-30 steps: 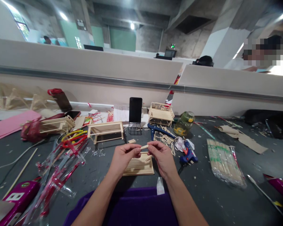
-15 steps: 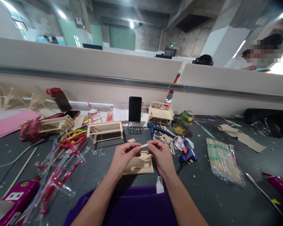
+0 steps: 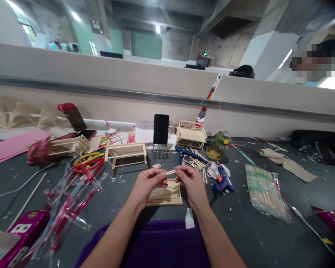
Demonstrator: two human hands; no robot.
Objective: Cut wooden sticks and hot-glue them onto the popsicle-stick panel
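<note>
My left hand (image 3: 148, 184) and my right hand (image 3: 191, 185) pinch the two ends of a short wooden stick (image 3: 171, 172) between their fingertips, held just above the table. Under the hands lies a flat panel of glued sticks (image 3: 165, 195) on the dark table top (image 3: 234, 219). A pile of loose cut sticks (image 3: 195, 163) lies just beyond my right hand, beside a blue glue gun (image 3: 222, 183).
Small stick-built frames (image 3: 125, 153) (image 3: 191, 134) and a phone on a stand (image 3: 160, 131) stand behind. A bag of sticks (image 3: 264, 191) lies right, red and clear wrappers (image 3: 72, 193) left, blue cutters (image 3: 187, 153) and a green bottle (image 3: 219, 146) farther back. A person sits beyond the partition.
Both hands have stayed together on the stick with only slight shifts. The view has drifted a little.
</note>
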